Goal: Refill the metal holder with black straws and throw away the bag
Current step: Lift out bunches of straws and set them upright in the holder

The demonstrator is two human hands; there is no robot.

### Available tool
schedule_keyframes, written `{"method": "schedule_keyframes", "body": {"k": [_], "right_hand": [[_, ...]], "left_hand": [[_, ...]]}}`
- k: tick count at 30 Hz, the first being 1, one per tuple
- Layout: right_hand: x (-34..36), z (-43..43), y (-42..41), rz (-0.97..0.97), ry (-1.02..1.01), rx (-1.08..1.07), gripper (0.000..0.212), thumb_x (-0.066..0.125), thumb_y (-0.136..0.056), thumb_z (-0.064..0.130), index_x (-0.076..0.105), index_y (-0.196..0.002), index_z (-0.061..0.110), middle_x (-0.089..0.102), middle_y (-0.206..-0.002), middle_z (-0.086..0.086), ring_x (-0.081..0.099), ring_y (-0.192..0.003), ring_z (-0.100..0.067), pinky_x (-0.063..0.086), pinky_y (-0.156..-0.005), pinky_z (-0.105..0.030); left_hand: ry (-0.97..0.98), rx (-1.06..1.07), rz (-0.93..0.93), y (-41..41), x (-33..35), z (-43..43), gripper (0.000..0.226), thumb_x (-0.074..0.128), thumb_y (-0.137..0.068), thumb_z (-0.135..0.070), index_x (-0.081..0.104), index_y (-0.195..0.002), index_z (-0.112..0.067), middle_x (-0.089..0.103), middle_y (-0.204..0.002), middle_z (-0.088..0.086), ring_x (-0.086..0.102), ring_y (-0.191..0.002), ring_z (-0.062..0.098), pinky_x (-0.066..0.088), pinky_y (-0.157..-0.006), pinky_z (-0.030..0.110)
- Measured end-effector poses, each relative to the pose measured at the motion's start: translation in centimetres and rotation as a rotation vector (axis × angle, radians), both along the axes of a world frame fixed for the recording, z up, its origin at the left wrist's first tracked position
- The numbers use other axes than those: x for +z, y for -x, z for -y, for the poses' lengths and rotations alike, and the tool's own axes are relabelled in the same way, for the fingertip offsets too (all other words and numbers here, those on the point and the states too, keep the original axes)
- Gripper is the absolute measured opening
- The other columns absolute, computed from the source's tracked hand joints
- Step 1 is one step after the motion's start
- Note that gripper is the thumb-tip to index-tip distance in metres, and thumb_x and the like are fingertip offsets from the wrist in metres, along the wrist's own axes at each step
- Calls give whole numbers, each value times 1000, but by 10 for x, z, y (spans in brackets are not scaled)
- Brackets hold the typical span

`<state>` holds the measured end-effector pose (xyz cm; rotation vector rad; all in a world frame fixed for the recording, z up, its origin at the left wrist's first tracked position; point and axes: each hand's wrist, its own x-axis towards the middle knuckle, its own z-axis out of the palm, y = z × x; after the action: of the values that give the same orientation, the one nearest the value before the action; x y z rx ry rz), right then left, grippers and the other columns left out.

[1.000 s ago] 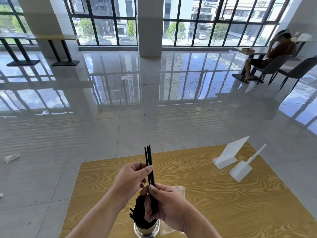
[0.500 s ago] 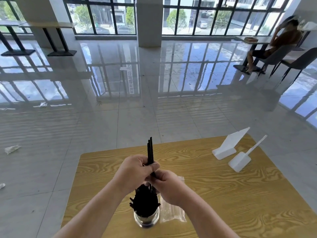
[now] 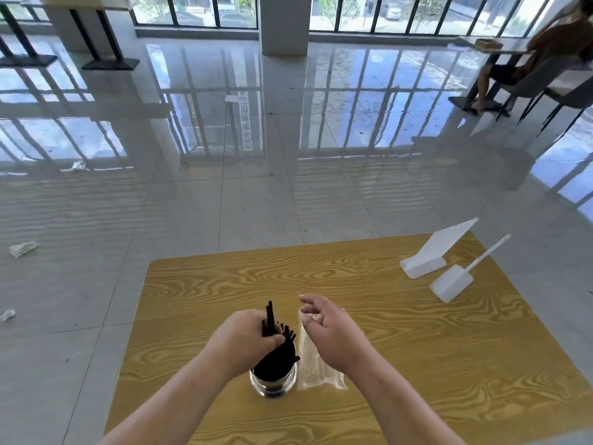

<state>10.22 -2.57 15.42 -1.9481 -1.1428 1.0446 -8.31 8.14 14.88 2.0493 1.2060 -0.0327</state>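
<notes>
Single head-worn wide-angle view, forward and downward, close above the wooden table [image 3: 401, 342].

A café or canteen dining hall: a wood-grain desk [image 3: 385, 316] with white sign stands [image 3: 430, 255], a metal straw holder [image 3: 272, 382], glossy tiled floor [image 3: 224, 203], far tables [image 3: 494, 48], chairs [image 3: 529, 81], floor-to-ceiling windows [image 3: 192, 9].

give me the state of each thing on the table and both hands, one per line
metal holder: upright, full of straws
black straws: standing in the holder, a few gripped near the top
plastic bag: lying flat beside the holder, looks empty
left hand: closed on straws
right hand: open, over the bag
white sign stand: standing
white scoop: lying on the table
</notes>
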Motion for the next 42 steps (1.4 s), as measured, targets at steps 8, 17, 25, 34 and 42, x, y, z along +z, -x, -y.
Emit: {"method": "schedule_keyframes", "body": {"k": [8,17,25,34,42], "right_hand": [[-2,-9,1,46,0,1,35,58,-105,33,61,-139,40,67,-114,19,67,-83,-4,58,-70,-22],[-21,-13,29,221,189,242,54,60,-96,50,50,-148,40,55,-149,10,54,-133,-12,47,-109,-33],[-33,-16,32,253,172,221,45,59,-98,41,54,-143,34,57,-140,9,53,-120,-9,45,-102,-29],[-24,-16,28,263,111,167,46,58,-100,39,52,-145,33,54,-133,14,51,-122,-5,43,-102,-26],[-7,-19,26,270,82,154,41,57,-100,41,55,-140,35,55,-123,17,54,-117,-5,49,-105,-32]], "left_hand": [[-4,106,-3,22,7,-8,29,74,-81,-67,72,-100,-45,75,-88,-19,70,-73,-3,53,-57,14],[68,37,-225,43,-2,-6,131,83,-59,-84,28,-166,-32,38,-166,-5,55,-140,18,51,-109,36],[-17,69,-191,45,-24,9,51,84,-79,-55,65,-125,-41,68,-103,-19,65,-91,2,54,-78,24],[-43,75,-209,39,-24,15,7,75,-92,-38,72,-97,-36,71,-94,-18,67,-89,4,57,-78,24],[-106,-3,-240,43,8,-4,2,74,-93,-35,74,-92,-37,67,-87,-23,62,-79,-2,40,-59,13]]}}
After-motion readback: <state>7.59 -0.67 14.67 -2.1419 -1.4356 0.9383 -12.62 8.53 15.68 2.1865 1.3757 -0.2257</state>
